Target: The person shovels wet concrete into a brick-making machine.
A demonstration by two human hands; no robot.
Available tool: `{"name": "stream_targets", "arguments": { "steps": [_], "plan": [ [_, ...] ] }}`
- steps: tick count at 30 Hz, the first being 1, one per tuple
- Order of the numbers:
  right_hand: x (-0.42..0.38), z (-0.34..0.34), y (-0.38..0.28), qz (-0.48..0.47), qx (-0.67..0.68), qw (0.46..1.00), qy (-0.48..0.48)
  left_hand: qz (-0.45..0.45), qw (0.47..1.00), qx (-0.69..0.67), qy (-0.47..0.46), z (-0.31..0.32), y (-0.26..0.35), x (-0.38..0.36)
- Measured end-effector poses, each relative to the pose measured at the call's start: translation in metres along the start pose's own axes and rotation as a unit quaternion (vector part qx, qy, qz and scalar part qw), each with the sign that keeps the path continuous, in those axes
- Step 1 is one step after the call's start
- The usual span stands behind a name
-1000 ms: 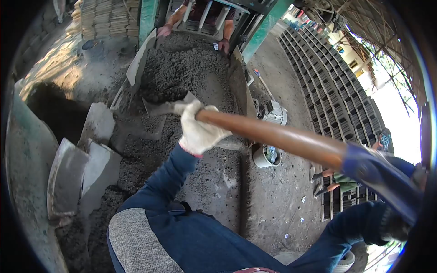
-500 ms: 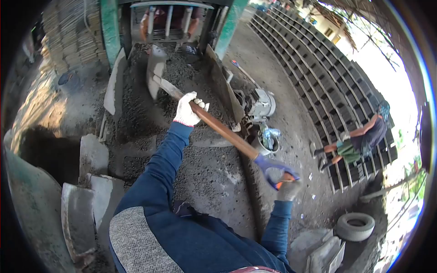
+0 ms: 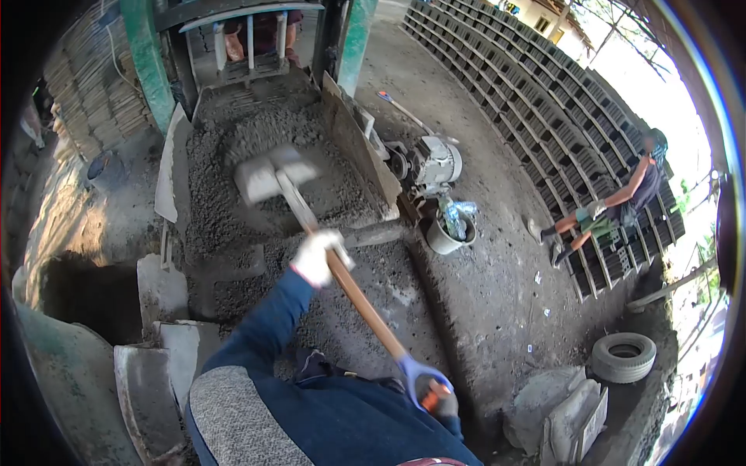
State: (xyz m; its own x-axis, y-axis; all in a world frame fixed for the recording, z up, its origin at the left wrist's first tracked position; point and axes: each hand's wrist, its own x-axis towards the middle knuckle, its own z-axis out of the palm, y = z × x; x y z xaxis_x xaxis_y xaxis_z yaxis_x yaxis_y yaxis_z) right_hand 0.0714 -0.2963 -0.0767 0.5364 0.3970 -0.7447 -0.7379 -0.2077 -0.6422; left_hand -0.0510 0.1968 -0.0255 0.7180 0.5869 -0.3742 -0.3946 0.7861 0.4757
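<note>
I hold a shovel with a brown wooden shaft (image 3: 357, 299) and a grey blade (image 3: 268, 175). My left hand (image 3: 318, 256), in a white glove, grips the shaft about halfway down. My right hand (image 3: 437, 400), in a dark glove, grips the blue D-handle (image 3: 416, 373) near my body. The blade hangs blurred over a heap of dark grey gravel mix (image 3: 256, 140) that lies in a metal-sided trough (image 3: 353, 151). My sleeves are dark blue.
A green-framed block machine (image 3: 249, 39) stands at the trough's far end, a person partly hidden behind it. An electric motor (image 3: 431, 163) and a bucket (image 3: 447, 233) sit right of the trough. Rows of concrete blocks (image 3: 544, 101) cover the right floor, where another person (image 3: 614, 206) bends. A tyre (image 3: 623, 356) lies nearby.
The shovel has swung from raised and near my body out over the trough, then lowered toward the gravel heap. My right hand dropped down close to my waist.
</note>
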Motion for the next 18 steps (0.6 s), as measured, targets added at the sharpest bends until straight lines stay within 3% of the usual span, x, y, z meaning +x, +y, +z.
{"name": "stream_targets", "arguments": {
  "steps": [3, 4, 6, 8, 10, 12, 14, 16, 17, 18],
  "plan": [
    [0.003, 0.09, -0.017, -0.171, -0.097, 0.978, -0.072, 0.127, 0.99, 0.038, 0.041, -0.005, 0.066, 0.065],
    [-0.017, 0.109, -0.042, -0.257, -0.17, 0.944, -0.117, 0.163, 0.984, 0.032, 0.062, -0.018, 0.071, 0.089],
    [-0.025, 0.098, -0.075, -0.209, -0.035, 0.963, -0.164, 0.119, 0.99, 0.007, 0.074, 0.007, 0.064, 0.084],
    [0.031, 0.01, -0.095, -0.151, -0.048, 0.987, -0.018, 0.093, 0.995, -0.014, 0.02, 0.065, 0.012, 0.017],
    [0.114, -0.114, -0.096, -0.092, -0.075, 0.986, 0.116, 0.042, 0.989, -0.038, -0.134, 0.073, -0.06, -0.031],
    [0.157, -0.185, -0.118, -0.121, -0.104, 0.974, 0.162, -0.044, 0.976, -0.055, -0.205, 0.07, -0.137, -0.07],
    [0.218, -0.274, -0.135, -0.097, -0.055, 0.98, 0.164, 0.005, 0.988, -0.018, -0.151, 0.054, -0.207, -0.103],
    [0.218, -0.233, -0.175, -0.14, -0.136, 0.975, 0.111, 0.038, 0.993, -0.099, -0.057, 0.056, -0.237, -0.138],
    [0.269, -0.246, -0.181, -0.052, -0.051, 0.994, 0.077, 0.077, 0.983, -0.158, 0.045, 0.056, -0.249, -0.15],
    [0.257, -0.219, -0.201, -0.071, -0.18, 0.981, -0.011, 0.115, 0.958, -0.217, 0.147, 0.055, -0.262, -0.165]
  ]
}}
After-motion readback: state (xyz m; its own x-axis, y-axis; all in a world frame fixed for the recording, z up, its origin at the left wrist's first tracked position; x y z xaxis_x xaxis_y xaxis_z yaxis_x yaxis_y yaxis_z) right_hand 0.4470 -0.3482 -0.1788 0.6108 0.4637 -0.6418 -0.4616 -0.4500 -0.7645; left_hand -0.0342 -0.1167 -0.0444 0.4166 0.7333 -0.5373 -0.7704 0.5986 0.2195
